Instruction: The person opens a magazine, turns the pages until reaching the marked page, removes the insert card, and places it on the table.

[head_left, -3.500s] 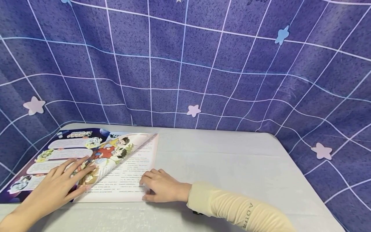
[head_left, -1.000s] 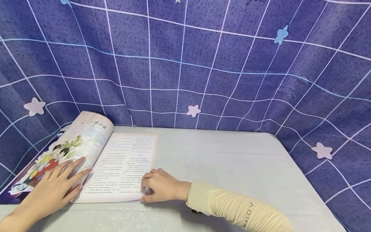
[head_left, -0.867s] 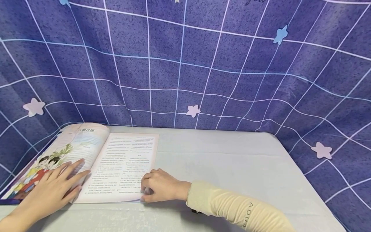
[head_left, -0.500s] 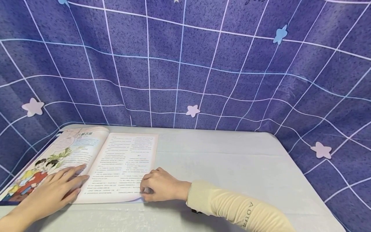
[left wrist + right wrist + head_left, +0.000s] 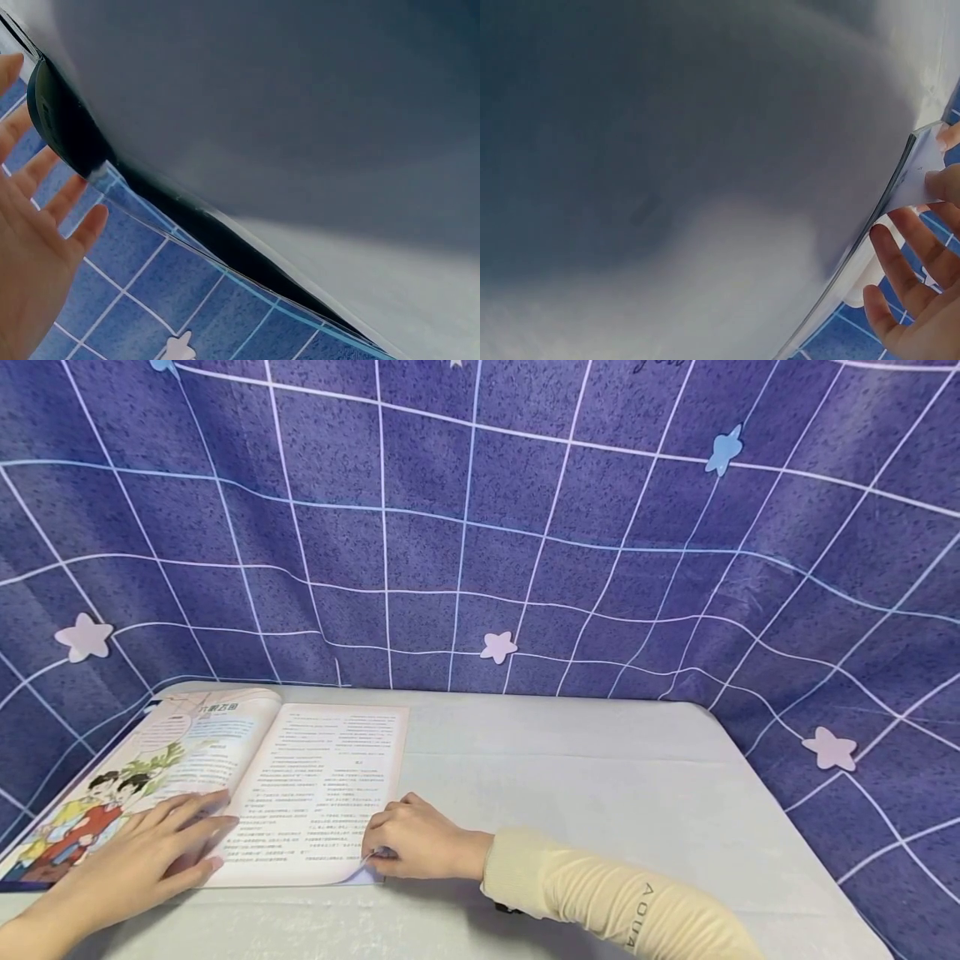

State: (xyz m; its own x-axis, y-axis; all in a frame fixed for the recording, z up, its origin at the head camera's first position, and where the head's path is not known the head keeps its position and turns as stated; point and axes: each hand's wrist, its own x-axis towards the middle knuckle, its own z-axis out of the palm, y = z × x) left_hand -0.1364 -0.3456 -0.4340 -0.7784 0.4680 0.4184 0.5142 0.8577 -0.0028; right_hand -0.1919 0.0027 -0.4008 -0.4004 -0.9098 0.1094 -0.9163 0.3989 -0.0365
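Note:
An open picture book lies on the left of the grey table. Its left page shows cartoon children, its right page is text. My left hand rests flat on the left page by the gutter, fingers straight; the left wrist view shows those fingers spread beside the book's dark edge. My right hand, in a cream sleeve, sits at the book's lower right corner. It pinches the bottom corner of the right page, which curls up off the book. The right wrist view shows that white corner between the fingertips.
A purple grid-patterned cloth with paper stars hangs behind the table and wraps both sides. The table's right half holds nothing I can see. The book's left edge lies near the table's left edge.
The illustrated page has swung over to the left and settled flat under my left hand. My right hand's fingers have lifted the lower corner of the right page.

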